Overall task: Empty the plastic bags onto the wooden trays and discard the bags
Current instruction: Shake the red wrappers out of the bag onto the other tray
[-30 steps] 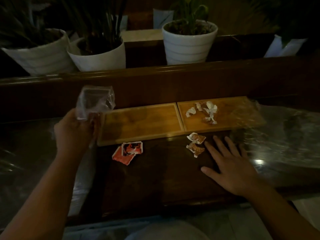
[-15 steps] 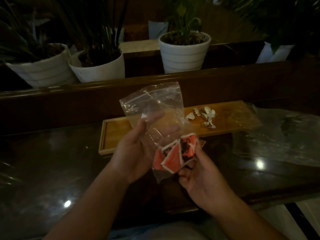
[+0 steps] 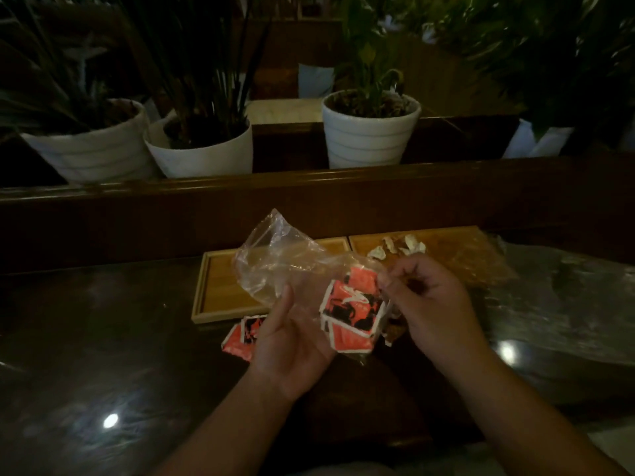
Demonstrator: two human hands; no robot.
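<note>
Fingers of the left hand curl up under a clear plastic bag, the thumb pressed onto the film from above, so that hand is closed on the bag's lower part. At the bag's right edge the right hand is bent into a pinch, thumb and forefinger meeting on the film beside the red-and-black packets inside. The bag hangs in the air above the near edge of the trays, its long axis slanting from the crumpled upper end at the far left down to the loaded corner at the near right; which end is the mouth I cannot tell. Several flat square packets are stacked in that lower corner, tilted on edge. Behind the bag, the left wooden tray shows bare wood in its visible part, while the right wooden tray, touching it end to end, holds a few crumpled white wrappers. More red packets lie on the dark glossy table just in front of the left tray. A loose sheet of clear plastic lies at the right.
</note>
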